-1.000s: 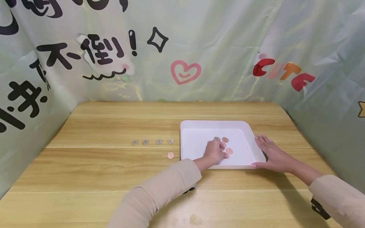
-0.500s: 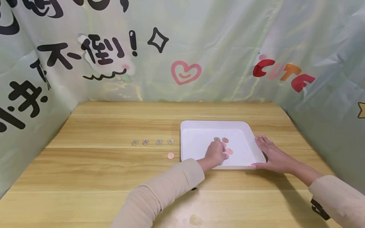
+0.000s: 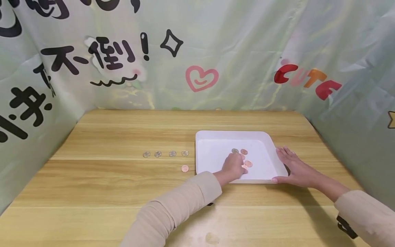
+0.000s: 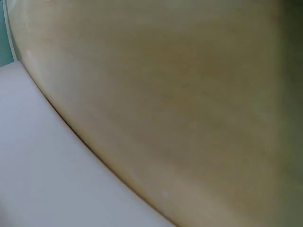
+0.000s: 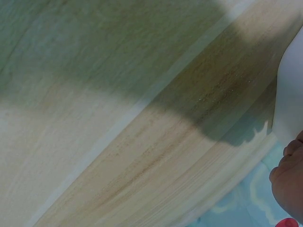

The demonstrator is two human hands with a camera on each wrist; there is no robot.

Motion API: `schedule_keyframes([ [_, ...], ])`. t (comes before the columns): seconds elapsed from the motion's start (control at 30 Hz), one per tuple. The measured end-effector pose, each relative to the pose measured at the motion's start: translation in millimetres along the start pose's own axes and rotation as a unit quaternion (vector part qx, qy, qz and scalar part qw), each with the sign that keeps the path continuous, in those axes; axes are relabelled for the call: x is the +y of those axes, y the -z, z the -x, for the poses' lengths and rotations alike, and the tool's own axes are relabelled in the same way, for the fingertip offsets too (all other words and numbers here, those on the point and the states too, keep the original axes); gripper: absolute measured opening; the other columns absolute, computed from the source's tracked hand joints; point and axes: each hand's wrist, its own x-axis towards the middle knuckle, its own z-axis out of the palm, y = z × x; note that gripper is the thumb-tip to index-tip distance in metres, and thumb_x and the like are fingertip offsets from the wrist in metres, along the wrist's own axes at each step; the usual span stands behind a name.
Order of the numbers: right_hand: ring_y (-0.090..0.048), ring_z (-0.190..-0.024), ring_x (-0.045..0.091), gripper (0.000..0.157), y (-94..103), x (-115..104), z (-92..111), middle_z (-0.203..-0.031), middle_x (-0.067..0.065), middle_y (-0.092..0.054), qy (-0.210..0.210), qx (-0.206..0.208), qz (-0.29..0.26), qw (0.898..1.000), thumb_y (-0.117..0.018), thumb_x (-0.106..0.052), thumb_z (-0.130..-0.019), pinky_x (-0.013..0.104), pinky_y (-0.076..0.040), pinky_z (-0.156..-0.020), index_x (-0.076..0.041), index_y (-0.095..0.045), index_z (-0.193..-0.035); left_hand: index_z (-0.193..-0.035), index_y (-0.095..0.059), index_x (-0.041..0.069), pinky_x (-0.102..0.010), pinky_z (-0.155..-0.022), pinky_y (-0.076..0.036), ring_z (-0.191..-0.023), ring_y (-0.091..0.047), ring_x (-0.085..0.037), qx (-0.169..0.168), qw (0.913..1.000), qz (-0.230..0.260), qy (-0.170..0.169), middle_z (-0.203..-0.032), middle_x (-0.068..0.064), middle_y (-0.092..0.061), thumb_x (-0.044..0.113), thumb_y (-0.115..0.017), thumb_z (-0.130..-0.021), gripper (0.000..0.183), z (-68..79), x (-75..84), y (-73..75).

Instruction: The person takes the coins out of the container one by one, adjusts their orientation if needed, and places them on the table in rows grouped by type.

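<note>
In the head view my left hand (image 3: 232,166) reaches down into a white tray (image 3: 211,154) with curled fingers. Thumb and fingertips pinch at a copper coin (image 3: 245,167) on the tray floor; the hand partly hides it. Just beyond the knuckles lie a silver coin (image 3: 235,150) and a copper coin (image 3: 244,151). Another copper coin (image 3: 248,164) is right of the fingertips. With fingers extended, my right hand (image 3: 297,171) rests against the tray's right side, its thumb by the front corner. The right wrist view catches part of that hand (image 5: 289,182) beside the tray.
Left of the tray, several silver coins (image 3: 172,153) form a row on the wooden table (image 3: 123,192). One copper coin (image 3: 184,168) lies below the row's right end. Printed cloth (image 3: 234,44) walls the table's back and sides.
My left hand has shifted slightly right and lower in the tray, its fingers closing at the copper coin and uncovering more of the silver one. The right hand and tray stay put.
</note>
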Motion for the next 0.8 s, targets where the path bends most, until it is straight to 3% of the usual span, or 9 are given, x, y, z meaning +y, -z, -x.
schedule_keyframes([
  [0.23, -0.002, -0.139, 0.047, 0.108, -0.8, 0.5, 0.6, -0.145, 0.039, -0.016, 0.012, 0.003, 0.001, 1.0, -0.074, -0.044, -0.073, 0.042, 0.008, -0.116, 0.013, -0.014, -0.142, -0.065, -0.069, 0.002, -0.014, -0.068, -0.045, -0.098, -0.059, -0.014, -0.002, 0.9971, 0.072, -0.025, -0.104, -0.003, -0.067, 0.009, -0.072, -0.079, 0.016, 1.4, -4.4, 7.6],
  [0.33, -0.002, -0.139, 0.047, 0.108, -0.5, 0.4, 0.7, -0.145, 0.039, -0.016, 0.012, 0.002, 0.001, 1.0, -0.073, -0.044, -0.073, 0.041, 0.008, -0.116, 0.013, -0.013, -0.142, -0.064, -0.066, 0.002, -0.013, -0.061, -0.042, -0.081, -0.057, -0.01, -0.009, 0.9961, 0.083, -0.027, -0.084, 0.0, -0.064, 0.009, -0.067, -0.083, 0.02, 2.7, -7.3, 13.8],
  [0.47, -0.003, -0.139, 0.048, 0.108, 0.0, -0.3, 0.3, -0.145, 0.038, -0.016, 0.006, 0.001, -0.001, 1.0, -0.074, -0.044, -0.073, 0.052, 0.001, -0.115, 0.012, -0.014, -0.142, -0.065, -0.067, 0.002, -0.012, -0.055, -0.037, -0.06, -0.044, -0.005, -0.002, 0.9946, 0.094, -0.044, -0.065, 0.001, -0.058, 0.01, -0.066, -0.085, 0.021, 6.2, -13.2, 24.5],
  [0.63, -0.003, -0.138, 0.048, 0.108, 0.0, -0.8, -0.7, -0.146, 0.038, -0.016, 0.005, 0.0, -0.002, 1.0, -0.074, -0.044, -0.073, 0.057, -0.004, -0.112, 0.012, -0.014, -0.142, -0.068, -0.069, 0.001, -0.011, -0.06, -0.04, -0.061, -0.047, -0.003, 0.017, 0.9896, 0.13, -0.059, -0.07, -0.005, -0.069, 0.007, -0.067, -0.083, 0.016, 11.2, -21.7, 39.2],
  [0.8, -0.003, -0.138, 0.048, 0.108, 0.2, -0.1, 0.3, -0.146, 0.038, -0.015, 0.004, 0.0, 0.002, 1.0, -0.074, -0.045, -0.073, 0.051, 0.002, -0.115, 0.013, -0.014, -0.142, -0.072, -0.069, -0.002, -0.012, -0.048, -0.035, -0.054, -0.046, -0.004, 0.026, 0.9792, 0.19, -0.066, -0.073, -0.012, -0.069, 0.004, -0.065, -0.083, 0.013, 15.4, -30.5, 50.8],
])
